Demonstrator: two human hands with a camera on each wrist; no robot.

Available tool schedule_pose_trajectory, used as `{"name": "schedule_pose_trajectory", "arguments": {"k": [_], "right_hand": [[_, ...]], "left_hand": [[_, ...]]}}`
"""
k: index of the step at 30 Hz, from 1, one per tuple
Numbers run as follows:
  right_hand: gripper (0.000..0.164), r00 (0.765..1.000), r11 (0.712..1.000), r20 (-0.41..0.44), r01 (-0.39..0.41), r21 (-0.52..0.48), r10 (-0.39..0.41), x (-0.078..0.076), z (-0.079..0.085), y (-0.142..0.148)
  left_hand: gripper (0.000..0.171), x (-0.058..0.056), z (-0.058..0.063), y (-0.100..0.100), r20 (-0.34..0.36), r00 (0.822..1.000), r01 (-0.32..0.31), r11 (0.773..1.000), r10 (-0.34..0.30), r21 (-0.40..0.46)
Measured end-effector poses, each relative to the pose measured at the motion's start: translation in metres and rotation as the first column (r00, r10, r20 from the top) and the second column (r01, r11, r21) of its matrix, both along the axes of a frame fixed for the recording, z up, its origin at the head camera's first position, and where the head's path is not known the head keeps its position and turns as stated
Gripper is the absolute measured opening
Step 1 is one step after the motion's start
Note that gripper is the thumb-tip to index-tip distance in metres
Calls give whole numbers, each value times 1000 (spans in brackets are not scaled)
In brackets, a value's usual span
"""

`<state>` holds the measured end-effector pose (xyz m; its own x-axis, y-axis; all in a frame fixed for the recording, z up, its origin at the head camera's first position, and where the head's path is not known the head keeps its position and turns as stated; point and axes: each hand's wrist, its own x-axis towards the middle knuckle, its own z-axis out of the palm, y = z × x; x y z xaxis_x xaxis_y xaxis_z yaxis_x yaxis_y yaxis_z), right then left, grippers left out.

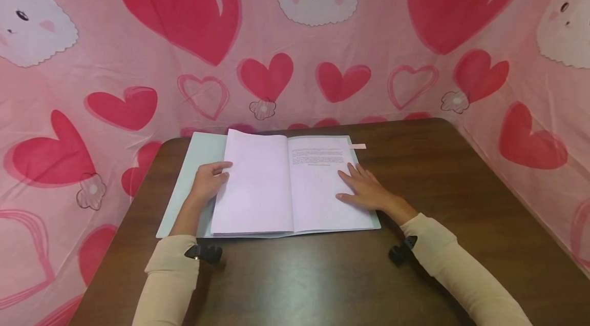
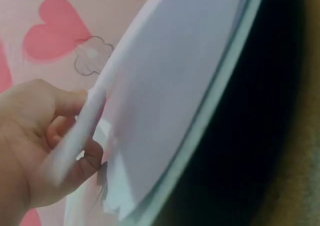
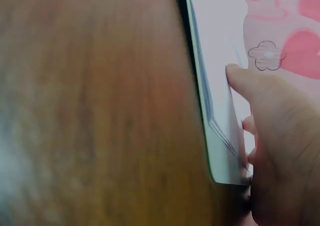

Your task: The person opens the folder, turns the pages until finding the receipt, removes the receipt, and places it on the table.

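Note:
A pale green folder (image 1: 184, 182) lies open on the table with white paper sheets inside. The left-hand pages (image 1: 255, 187) look blank, and their outer edge is raised off the folder. My left hand (image 1: 209, 181) pinches that edge; in the left wrist view, the thumb and fingers of the left hand (image 2: 45, 136) are on either side of the paper (image 2: 160, 86). My right hand (image 1: 364, 188) rests with fingers spread on the right-hand page (image 1: 318, 192), which has a few lines of print near its top. In the right wrist view the thumb of the right hand (image 3: 285, 131) touches the paper.
The brown wooden table (image 1: 295, 280) carries the folder near its far edge. A small pale pink tab (image 1: 358, 146) sticks out at the folder's upper right. A pink cloth (image 1: 313, 39) with red hearts hangs behind and at both sides. Black wrist cameras (image 1: 209, 254) sit at both cuffs.

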<state>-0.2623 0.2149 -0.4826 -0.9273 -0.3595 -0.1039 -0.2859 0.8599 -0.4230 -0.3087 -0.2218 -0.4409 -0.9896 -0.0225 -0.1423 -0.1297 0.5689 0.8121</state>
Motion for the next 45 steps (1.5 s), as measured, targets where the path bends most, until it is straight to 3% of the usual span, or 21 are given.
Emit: {"name": "schedule_pose_trajectory", "arguments": {"k": [4,9,16,18,21,23,28,35,41,45], "right_hand": [[84,1000,1000,-8,-1,27,1,1,-2,0],[84,1000,999,-7,4,45,-4,1,-3,1],[84,1000,999,-5,5,45,-5,1,-3,1],[84,1000,999,-6,6,46,-5,1,-3,2],[85,1000,999,-1,10,45,-10,1,-3,2],[85,1000,999,3,10,43,-10,1,-3,3],[86,1000,999,8,13,41,-13,2,-2,3],[86,1000,999,16,14,47,-14,2,-3,3],[85,1000,999,13,15,49,-16,2,-2,3],[85,1000,999,11,11,50,-11,2,-2,3]], "left_hand": [[41,0,-8,1,-38,999,32,995,-36,-94],[38,3,-19,4,-111,987,91,970,-118,-225],[31,8,-31,11,-232,946,112,902,-225,-417],[32,11,-32,14,-237,940,118,887,-245,-447],[41,15,-30,20,-201,946,130,864,-255,-487],[49,18,-29,24,-170,950,135,835,-262,-534],[62,23,-28,31,-157,939,122,721,-307,-682],[74,31,-27,35,-170,925,114,673,-341,-731],[58,36,-28,41,-177,878,154,612,-445,-776],[52,40,-30,48,-189,853,181,616,-487,-767]]}}
